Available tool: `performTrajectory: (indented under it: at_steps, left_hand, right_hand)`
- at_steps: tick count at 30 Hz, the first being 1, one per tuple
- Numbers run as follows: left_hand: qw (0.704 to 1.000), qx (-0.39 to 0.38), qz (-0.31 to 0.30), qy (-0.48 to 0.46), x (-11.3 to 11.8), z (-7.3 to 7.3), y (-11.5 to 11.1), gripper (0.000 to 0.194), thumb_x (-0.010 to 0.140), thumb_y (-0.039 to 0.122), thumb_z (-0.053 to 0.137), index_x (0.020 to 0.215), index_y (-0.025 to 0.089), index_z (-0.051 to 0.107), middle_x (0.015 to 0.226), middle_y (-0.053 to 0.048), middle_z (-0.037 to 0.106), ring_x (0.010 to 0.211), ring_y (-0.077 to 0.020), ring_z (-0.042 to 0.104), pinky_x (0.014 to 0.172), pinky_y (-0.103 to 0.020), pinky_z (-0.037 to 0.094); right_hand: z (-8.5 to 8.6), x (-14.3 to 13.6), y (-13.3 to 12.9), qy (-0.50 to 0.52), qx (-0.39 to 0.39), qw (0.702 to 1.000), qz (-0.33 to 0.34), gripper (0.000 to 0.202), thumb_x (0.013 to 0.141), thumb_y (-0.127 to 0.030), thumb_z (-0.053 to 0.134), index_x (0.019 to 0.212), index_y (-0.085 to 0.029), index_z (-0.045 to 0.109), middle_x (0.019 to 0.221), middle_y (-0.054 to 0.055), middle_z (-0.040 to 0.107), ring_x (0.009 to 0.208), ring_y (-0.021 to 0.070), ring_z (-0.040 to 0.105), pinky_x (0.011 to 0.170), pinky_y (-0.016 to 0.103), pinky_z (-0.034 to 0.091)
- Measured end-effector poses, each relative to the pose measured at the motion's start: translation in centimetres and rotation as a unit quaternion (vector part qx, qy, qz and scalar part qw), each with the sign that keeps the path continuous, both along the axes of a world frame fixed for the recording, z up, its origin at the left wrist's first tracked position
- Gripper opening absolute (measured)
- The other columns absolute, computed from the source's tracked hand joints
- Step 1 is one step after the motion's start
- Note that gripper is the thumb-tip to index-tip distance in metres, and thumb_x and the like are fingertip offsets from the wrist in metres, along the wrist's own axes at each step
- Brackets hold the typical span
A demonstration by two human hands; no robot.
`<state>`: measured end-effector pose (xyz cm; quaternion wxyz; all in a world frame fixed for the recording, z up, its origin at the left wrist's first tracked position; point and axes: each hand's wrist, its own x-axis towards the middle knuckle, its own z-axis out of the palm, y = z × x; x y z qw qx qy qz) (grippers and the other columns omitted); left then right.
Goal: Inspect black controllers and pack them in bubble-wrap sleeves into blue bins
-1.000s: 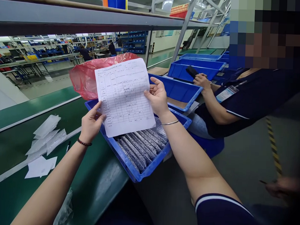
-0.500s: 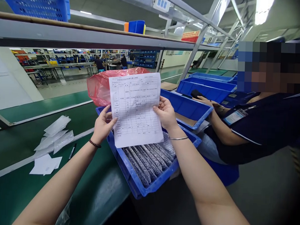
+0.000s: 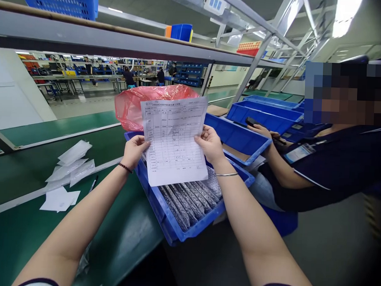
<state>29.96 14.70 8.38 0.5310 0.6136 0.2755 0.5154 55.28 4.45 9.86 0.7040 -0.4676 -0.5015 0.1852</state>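
Note:
A printed form (image 3: pixel 176 146) with a table and handwriting is held up by both side edges. On its left edge, my left hand (image 3: pixel 135 150) pinches the sheet between thumb and fingers. My right hand (image 3: pixel 211 146) grips the right edge, its thumb on the front. Below and behind the sheet, a blue bin (image 3: pixel 193 231) holds several bubble-wrapped dark packs (image 3: pixel 184 201) lined up in a row. A crumpled pink plastic bag (image 3: pixel 129 109) lies at the bin's far end, partly hidden by the form.
On the green table (image 3: pixel 118 232) at left lie clear bags (image 3: pixel 74 162), white paper slips (image 3: pixel 59 199) and a pen (image 3: pixel 93 183). More blue bins (image 3: pixel 240 138) stand at right, beside a seated person (image 3: pixel 305 168) holding a dark object. A shelf (image 3: pixel 119 42) crosses overhead.
My left hand has closed from spread fingers onto the form's left edge. The view has shifted slightly. The person at right has moved the hands and the dark object a little.

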Motion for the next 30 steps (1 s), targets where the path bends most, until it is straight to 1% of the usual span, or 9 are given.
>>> performTrajectory:
  at_steps: [6, 9, 11, 13, 15, 17, 20, 23, 30]
  left_hand:
    - [0.994, 0.064, 0.034, 0.078, 0.3, -0.6, 0.1, 0.019, 0.069, 0.026, 0.065, 0.084, 0.015, 0.063, 0.079, -0.004, 0.066, 0.069, -0.0141, 0.059, 0.068, -0.028, 0.048]
    - [0.986, 0.104, 0.041, 0.126, 0.8, -1.4, 0.0, 0.037, 0.071, 0.021, 0.063, 0.108, 0.014, 0.06, 0.095, -0.008, 0.067, 0.082, -0.0183, 0.061, 0.081, -0.034, 0.048]
    - [0.968, 0.148, 0.044, 0.199, 1.0, -2.0, 0.0, 0.067, 0.071, 0.019, 0.064, 0.134, 0.013, 0.042, 0.118, -0.015, 0.06, 0.092, -0.0216, 0.061, 0.089, -0.04, 0.046]
    - [0.934, 0.205, 0.048, 0.289, 1.2, -2.5, -0.1, 0.09, 0.072, 0.021, 0.066, 0.147, 0.012, 0.017, 0.136, -0.023, 0.045, 0.104, -0.0261, 0.059, 0.097, -0.045, 0.042]
    - [0.9, 0.252, 0.046, 0.353, 1.2, -2.7, -0.2, 0.098, 0.074, 0.022, 0.066, 0.149, 0.013, 0.004, 0.143, -0.026, 0.034, 0.117, -0.0307, 0.053, 0.103, -0.049, 0.038]
    - [0.874, 0.278, 0.041, 0.396, 1.3, -2.6, -0.5, 0.097, 0.076, 0.023, 0.064, 0.149, 0.012, 0.001, 0.146, -0.027, 0.028, 0.129, -0.0338, 0.042, 0.106, -0.049, 0.034]
    - [0.834, 0.287, 0.036, 0.469, 1.3, -2.0, -0.9, 0.092, 0.079, 0.024, 0.062, 0.149, 0.006, 0.004, 0.148, -0.029, 0.023, 0.137, -0.0358, 0.029, 0.108, -0.048, 0.033]
    - [0.793, 0.291, 0.036, 0.533, 1.4, -1.6, -1.2, 0.081, 0.082, 0.027, 0.06, 0.147, 0.006, 0.016, 0.149, -0.028, 0.022, 0.133, -0.0373, 0.036, 0.105, -0.046, 0.036]
    - [0.705, 0.338, -0.001, 0.623, 1.4, -1.2, -1.2, 0.049, 0.088, 0.034, 0.049, 0.131, 0.013, 0.048, 0.133, -0.017, 0.052, 0.115, -0.0311, 0.056, 0.095, -0.039, 0.044]
  right_hand:
    - [-0.5, 0.9, 0.3, -0.042, -0.031, 0.998, -0.025, 0.047, 0.072, -0.029, 0.068, 0.114, -0.021, 0.049, 0.089, 0.004, 0.066, 0.083, 0.0188, 0.063, 0.079, 0.035, 0.053]
    - [-1.0, 1.9, 0.5, -0.106, -0.08, 0.987, -0.094, 0.041, 0.076, -0.021, 0.059, 0.115, -0.018, 0.05, 0.086, 0.005, 0.065, 0.076, 0.0178, 0.062, 0.074, 0.034, 0.053]
    - [-1.4, 2.5, 0.5, -0.186, -0.143, 0.96, -0.155, 0.039, 0.076, -0.015, 0.055, 0.115, -0.016, 0.052, 0.085, 0.004, 0.065, 0.074, 0.0179, 0.061, 0.075, 0.035, 0.052]
    - [-1.8, 2.9, 0.5, -0.27, -0.211, 0.918, -0.199, 0.041, 0.076, -0.011, 0.054, 0.116, -0.015, 0.054, 0.085, 0.005, 0.065, 0.077, 0.0194, 0.061, 0.08, 0.038, 0.051]
    - [-2.0, 3.1, 0.4, -0.319, -0.251, 0.887, -0.221, 0.046, 0.074, -0.008, 0.056, 0.12, -0.014, 0.054, 0.093, 0.007, 0.066, 0.085, 0.0221, 0.062, 0.086, 0.04, 0.049]
    - [-2.1, 3.1, 0.3, -0.331, -0.262, 0.876, -0.235, 0.052, 0.072, -0.007, 0.058, 0.124, -0.012, 0.053, 0.107, 0.012, 0.064, 0.098, 0.0256, 0.06, 0.094, 0.042, 0.046]
    - [-2.2, 3.1, 0.3, -0.334, -0.261, 0.869, -0.255, 0.054, 0.073, -0.008, 0.058, 0.127, -0.009, 0.05, 0.122, 0.018, 0.055, 0.112, 0.0282, 0.055, 0.101, 0.043, 0.041]
    - [-2.2, 3.0, 0.4, -0.335, -0.258, 0.868, -0.26, 0.051, 0.076, -0.011, 0.057, 0.127, -0.01, 0.049, 0.12, 0.017, 0.056, 0.113, 0.0271, 0.055, 0.101, 0.042, 0.042]
    - [-2.0, 3.1, 0.2, -0.326, -0.356, 0.84, -0.247, 0.051, 0.082, -0.02, 0.057, 0.13, -0.01, 0.046, 0.127, 0.018, 0.054, 0.117, 0.0263, 0.054, 0.1, 0.04, 0.042]
